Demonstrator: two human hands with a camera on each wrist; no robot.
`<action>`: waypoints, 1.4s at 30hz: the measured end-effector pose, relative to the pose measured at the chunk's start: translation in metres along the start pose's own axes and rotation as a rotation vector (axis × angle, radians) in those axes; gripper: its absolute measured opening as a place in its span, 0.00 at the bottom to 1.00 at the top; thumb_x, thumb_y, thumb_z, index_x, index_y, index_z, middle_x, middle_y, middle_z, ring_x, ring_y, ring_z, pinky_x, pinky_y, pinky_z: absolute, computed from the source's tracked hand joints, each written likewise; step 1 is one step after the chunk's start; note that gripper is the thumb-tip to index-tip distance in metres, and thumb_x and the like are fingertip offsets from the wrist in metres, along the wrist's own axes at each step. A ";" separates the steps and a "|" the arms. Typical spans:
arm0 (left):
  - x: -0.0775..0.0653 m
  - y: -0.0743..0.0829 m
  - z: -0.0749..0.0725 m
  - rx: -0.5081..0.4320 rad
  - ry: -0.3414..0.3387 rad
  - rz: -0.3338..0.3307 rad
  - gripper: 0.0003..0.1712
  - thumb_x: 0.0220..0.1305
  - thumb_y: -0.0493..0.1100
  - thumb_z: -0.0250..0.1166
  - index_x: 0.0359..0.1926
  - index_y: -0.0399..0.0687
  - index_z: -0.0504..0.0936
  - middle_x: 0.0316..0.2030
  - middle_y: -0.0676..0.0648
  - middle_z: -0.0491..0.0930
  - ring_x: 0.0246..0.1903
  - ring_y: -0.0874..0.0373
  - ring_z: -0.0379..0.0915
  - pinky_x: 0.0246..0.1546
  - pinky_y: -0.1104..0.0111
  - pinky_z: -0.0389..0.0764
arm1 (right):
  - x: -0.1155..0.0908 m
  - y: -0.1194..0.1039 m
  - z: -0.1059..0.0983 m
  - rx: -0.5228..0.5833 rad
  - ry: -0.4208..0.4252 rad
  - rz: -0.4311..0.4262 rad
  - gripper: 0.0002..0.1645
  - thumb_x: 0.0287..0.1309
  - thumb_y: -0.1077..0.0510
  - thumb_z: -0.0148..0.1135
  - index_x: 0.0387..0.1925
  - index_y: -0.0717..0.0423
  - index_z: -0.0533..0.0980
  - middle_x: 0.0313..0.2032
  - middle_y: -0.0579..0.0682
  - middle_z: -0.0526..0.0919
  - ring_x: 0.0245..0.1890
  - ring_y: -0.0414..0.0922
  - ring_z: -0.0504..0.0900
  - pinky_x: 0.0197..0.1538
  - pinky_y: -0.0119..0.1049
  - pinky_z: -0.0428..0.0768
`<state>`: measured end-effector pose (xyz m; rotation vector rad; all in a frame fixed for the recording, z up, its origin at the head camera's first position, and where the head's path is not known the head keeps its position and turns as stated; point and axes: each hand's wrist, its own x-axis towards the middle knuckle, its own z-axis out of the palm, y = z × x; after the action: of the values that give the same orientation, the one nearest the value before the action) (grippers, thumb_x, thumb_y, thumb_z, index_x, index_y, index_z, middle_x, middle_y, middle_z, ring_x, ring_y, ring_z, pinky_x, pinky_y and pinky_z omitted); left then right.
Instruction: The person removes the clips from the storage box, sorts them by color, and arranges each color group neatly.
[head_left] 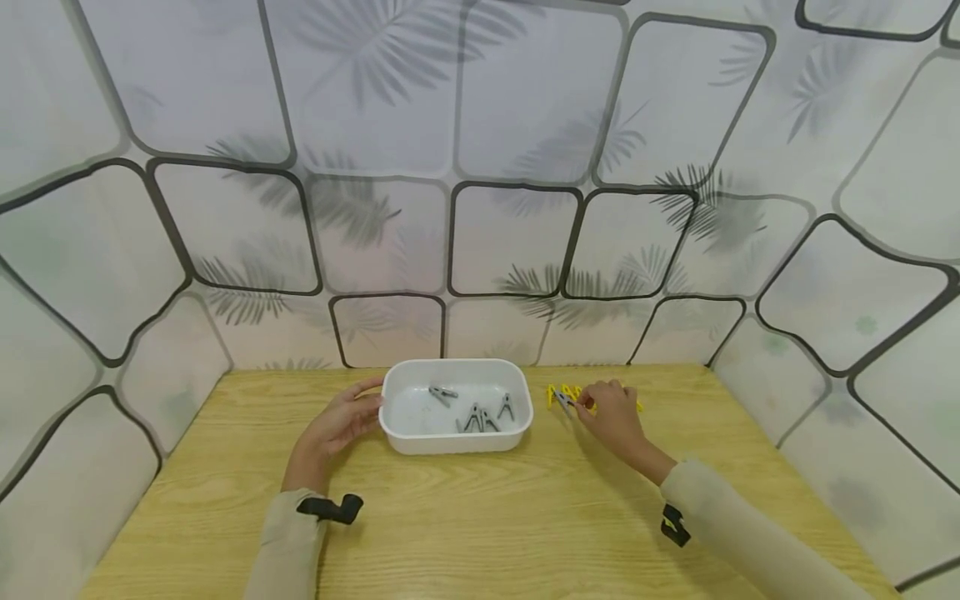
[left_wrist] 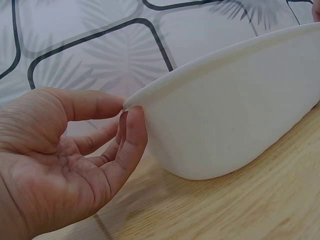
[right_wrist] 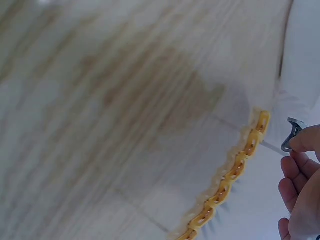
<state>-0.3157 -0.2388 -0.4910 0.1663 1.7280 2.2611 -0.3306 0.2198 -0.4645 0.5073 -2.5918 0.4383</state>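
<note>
Grey clip point(head_left: 562, 401), one: pinched between the thumb and fingers of the right hand point(head_left: 613, 417), its lower part partly covered by the fingertips. Left hand point(head_left: 341, 425): fingers bent, tips gripping the rim at the left end of the white tub point(head_left: 456, 445); the far fingertips are hidden.

White tub: oblong with rounded corners, upright between the two hands. Contents: several small grey clips point(head_left: 506, 407), loose; some overlap, so the exact count is unclear.

Yellow strip point(head_left: 552, 395): a row of link-like pieces, right of the tub and just beside the right hand, which covers its middle in the head view. Whether the pieces are joined cannot be told.

Beige sleeves point(head_left: 288, 542), two, each with a black strap point(head_left: 330, 508); both cut off by the frame. Wooden table point(head_left: 450, 525) beneath; behind, a pale wall point(head_left: 517, 242) printed with dark outlines and leaves.

By view: the head view alone shows the tub's contents. The left wrist view gives its outer side and the rim's underside. The right wrist view, washed out, shows the strip's links more plainly, cut off at the lower edge.
</note>
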 end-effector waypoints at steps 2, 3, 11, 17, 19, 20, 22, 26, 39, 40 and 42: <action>0.000 0.000 0.000 -0.004 0.004 -0.003 0.33 0.77 0.34 0.54 0.77 0.34 0.54 0.48 0.55 0.83 0.44 0.64 0.82 0.44 0.72 0.84 | -0.005 0.001 0.002 -0.012 -0.018 0.003 0.08 0.55 0.61 0.75 0.25 0.52 0.81 0.27 0.48 0.81 0.31 0.49 0.73 0.44 0.54 0.65; 0.000 0.000 0.000 -0.004 0.005 -0.005 0.33 0.77 0.34 0.54 0.77 0.33 0.54 0.48 0.55 0.83 0.44 0.64 0.82 0.44 0.72 0.84 | -0.007 0.002 0.004 -0.019 -0.026 0.002 0.09 0.55 0.61 0.75 0.25 0.51 0.81 0.27 0.48 0.81 0.31 0.48 0.73 0.44 0.54 0.65; -0.001 0.001 0.001 0.003 0.003 -0.008 0.33 0.77 0.35 0.54 0.77 0.34 0.53 0.48 0.55 0.84 0.45 0.64 0.81 0.44 0.71 0.84 | -0.016 0.002 0.008 -0.040 -0.070 0.008 0.09 0.55 0.62 0.73 0.23 0.50 0.81 0.23 0.45 0.79 0.29 0.46 0.71 0.45 0.57 0.67; 0.000 0.001 0.001 -0.005 -0.010 0.001 0.33 0.78 0.33 0.53 0.77 0.32 0.52 0.48 0.55 0.84 0.45 0.63 0.82 0.44 0.72 0.84 | -0.019 0.001 0.007 -0.054 -0.089 0.012 0.10 0.54 0.63 0.70 0.21 0.50 0.80 0.22 0.44 0.77 0.29 0.46 0.69 0.44 0.55 0.65; 0.000 0.001 0.001 -0.007 -0.013 0.002 0.33 0.78 0.33 0.52 0.77 0.32 0.52 0.48 0.55 0.84 0.45 0.63 0.82 0.44 0.72 0.84 | -0.020 0.002 0.008 -0.059 -0.090 0.017 0.11 0.55 0.64 0.70 0.21 0.50 0.80 0.22 0.44 0.77 0.29 0.46 0.69 0.44 0.54 0.65; 0.000 0.001 0.001 -0.007 -0.014 0.002 0.32 0.78 0.33 0.52 0.77 0.32 0.53 0.48 0.54 0.83 0.45 0.63 0.82 0.44 0.72 0.84 | -0.020 0.002 0.008 -0.063 -0.092 0.021 0.11 0.55 0.64 0.70 0.21 0.50 0.79 0.22 0.44 0.77 0.29 0.46 0.70 0.44 0.55 0.65; 0.000 0.001 0.001 -0.008 -0.012 0.003 0.32 0.78 0.33 0.52 0.76 0.32 0.53 0.48 0.54 0.83 0.45 0.64 0.82 0.44 0.72 0.84 | -0.021 0.002 0.009 -0.067 -0.094 0.027 0.11 0.55 0.63 0.70 0.21 0.49 0.80 0.22 0.44 0.78 0.29 0.46 0.70 0.45 0.55 0.66; 0.000 0.001 0.000 0.001 -0.008 0.001 0.32 0.78 0.33 0.52 0.76 0.32 0.53 0.48 0.54 0.83 0.45 0.63 0.82 0.44 0.72 0.84 | -0.020 0.002 0.012 -0.071 -0.098 0.037 0.11 0.55 0.62 0.70 0.21 0.49 0.80 0.24 0.44 0.80 0.30 0.47 0.72 0.45 0.55 0.66; 0.000 0.000 0.000 0.014 -0.003 0.002 0.34 0.77 0.34 0.53 0.77 0.31 0.52 0.48 0.55 0.83 0.46 0.63 0.81 0.46 0.71 0.84 | -0.023 -0.003 0.016 -0.123 -0.089 0.038 0.11 0.56 0.59 0.72 0.22 0.51 0.78 0.28 0.49 0.81 0.34 0.51 0.75 0.47 0.57 0.67; 0.000 0.000 0.000 0.013 -0.002 0.001 0.34 0.77 0.34 0.53 0.77 0.31 0.52 0.48 0.55 0.83 0.46 0.63 0.81 0.46 0.71 0.84 | -0.023 -0.003 0.017 -0.124 -0.094 0.043 0.11 0.56 0.58 0.72 0.22 0.51 0.78 0.28 0.49 0.81 0.34 0.51 0.75 0.47 0.57 0.67; 0.000 0.000 0.000 0.013 -0.004 -0.001 0.34 0.77 0.34 0.53 0.77 0.31 0.51 0.48 0.55 0.83 0.46 0.63 0.81 0.46 0.71 0.84 | -0.024 -0.003 0.019 -0.122 -0.092 0.046 0.12 0.56 0.58 0.72 0.22 0.51 0.78 0.28 0.49 0.80 0.34 0.51 0.75 0.47 0.57 0.67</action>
<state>-0.3161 -0.2387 -0.4908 0.1723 1.7405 2.2486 -0.3165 0.2162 -0.4911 0.4367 -2.7030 0.2746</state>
